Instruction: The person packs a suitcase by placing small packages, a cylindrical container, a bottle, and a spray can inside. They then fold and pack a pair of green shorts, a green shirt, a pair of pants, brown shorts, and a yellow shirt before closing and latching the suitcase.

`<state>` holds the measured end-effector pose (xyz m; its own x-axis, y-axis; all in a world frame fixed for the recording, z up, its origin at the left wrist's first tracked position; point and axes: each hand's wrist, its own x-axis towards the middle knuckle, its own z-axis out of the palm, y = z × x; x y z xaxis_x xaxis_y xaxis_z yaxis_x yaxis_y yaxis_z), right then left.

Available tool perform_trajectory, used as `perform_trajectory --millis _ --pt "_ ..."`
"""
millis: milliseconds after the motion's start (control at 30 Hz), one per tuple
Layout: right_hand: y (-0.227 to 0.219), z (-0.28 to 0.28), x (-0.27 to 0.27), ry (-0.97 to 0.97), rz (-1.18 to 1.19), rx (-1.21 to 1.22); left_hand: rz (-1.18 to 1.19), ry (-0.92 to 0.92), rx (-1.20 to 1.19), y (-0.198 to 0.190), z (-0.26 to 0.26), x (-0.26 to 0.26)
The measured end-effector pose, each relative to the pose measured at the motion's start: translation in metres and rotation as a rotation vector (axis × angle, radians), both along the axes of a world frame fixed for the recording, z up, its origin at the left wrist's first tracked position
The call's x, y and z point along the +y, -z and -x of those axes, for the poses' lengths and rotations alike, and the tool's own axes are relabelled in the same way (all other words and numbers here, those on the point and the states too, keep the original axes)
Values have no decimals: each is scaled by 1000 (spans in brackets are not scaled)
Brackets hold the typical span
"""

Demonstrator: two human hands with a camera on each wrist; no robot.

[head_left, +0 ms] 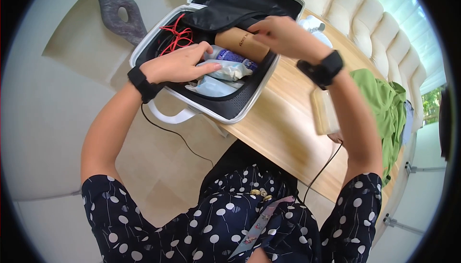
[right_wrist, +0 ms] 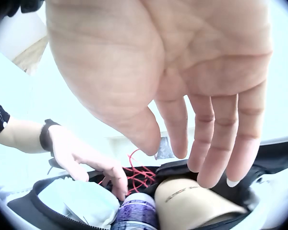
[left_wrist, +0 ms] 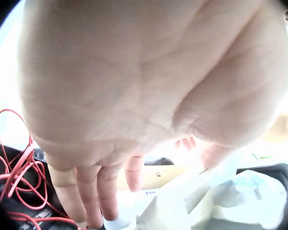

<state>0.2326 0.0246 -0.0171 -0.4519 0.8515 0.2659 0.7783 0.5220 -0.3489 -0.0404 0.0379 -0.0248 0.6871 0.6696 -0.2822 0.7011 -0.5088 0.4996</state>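
Key relation: the tan cylinder (head_left: 240, 42) vs the right hand (head_left: 290, 37). The cylinder lies on its side in the suitcase (head_left: 238, 104), top centre of the head view, long axis running upper left to lower right. The right hand comes in from the right, over the cylinder's upper/right end, fingers pointing left toward the black flap (head_left: 216, 19). Right wrist view: palm above, fingers loosely extended and spread from the thumb, nothing clamped between them; fingertips overlap the cylinder (right_wrist: 182, 199) in the picture, contact can't be confirmed. The purple-labelled bottle (head_left: 233, 57) sits beside the cylinder on the lower-left side, roughly parallel, so I'd judge that flank the tight one for fingers; the flap side is tight too, cloth right there. The left hand (head_left: 177, 65) reaches in from the left, fingers apart and not wrapped on anything, thumb over the wrapped pack (head_left: 233, 71); touching or just above, can't tell. It's next to the red cord (head_left: 177, 39), and the pale blue pack (head_left: 213, 86) is just below. Right hand is the nearer one to the cylinder, left is nearer to cord and packs. If the cylinder is what gets gripped, my read is fingers need to close across the short axis, thumb on the bottle side, flap kept out of the pinch.
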Motion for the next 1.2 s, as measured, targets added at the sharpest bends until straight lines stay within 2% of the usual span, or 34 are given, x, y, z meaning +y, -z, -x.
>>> perform_trajectory --millis 67,100,167,233,300,333,367,433,467,500,567,600,633,767,833,900,967,1000,1100,1167,1200 --pt "-22 -27 -21 72 46 18 -221 115 -138 -1 0 -6" --pt "-32 -39 -31 130 84 -1 -211 132 -141 -3 -1 -7" --pt "-34 -71 -49 219 76 -92 -216 327 -219 -4 -2 -8" --pt "-32 -94 -66 335 159 -128 -266 366 -225 -1 -6 -10" --pt "-32 -111 -84 467 432 -272 -273 379 -235 -1 -13 -11" --pt "-21 -121 -95 408 357 -311 -258 343 -226 -1 -16 -11" --pt "-9 -129 -101 399 380 -405 -253 355 -231 -3 -21 -13" --pt "5 -127 -128 494 483 -517 -334 425 -186 -7 -25 -18" --pt "11 -126 -133 518 538 -528 -304 490 -235 -6 -25 -18" --pt "15 -124 -137 537 591 -540 -302 474 -228 -5 -24 -18" --pt "16 -114 -140 417 629 -520 -238 570 -310 0 -24 -17" --pt "21 -110 -142 478 586 -480 -296 570 -265 0 -25 -20" --pt "27 -110 -145 539 543 -439 -299 550 -258 3 -26 -21" --pt "53 -119 -148 514 343 -358 -279 539 -246 1 -21 -16" --pt "45 -109 -143 524 395 -327 -251 436 -360 -4 -6 -3" --pt "42 -107 -141 586 529 -347 -409 311 -372 -10 18 14" --pt "49 -115 -144 563 446 -341 -472 111 -270 -16 45 26" --pt "51 -123 -144 565 421 -276 -480 94 -272 -14 59 30" --pt "30 -114 -133 599 466 -171 -556 31 -167 -5 85 32" --pt "15 -108 -126 551 344 -99 -474 -32 -9 -9 87 24" --pt "-1 -97 -119 538 364 -49 -463 -55 -45 -6 89 25"
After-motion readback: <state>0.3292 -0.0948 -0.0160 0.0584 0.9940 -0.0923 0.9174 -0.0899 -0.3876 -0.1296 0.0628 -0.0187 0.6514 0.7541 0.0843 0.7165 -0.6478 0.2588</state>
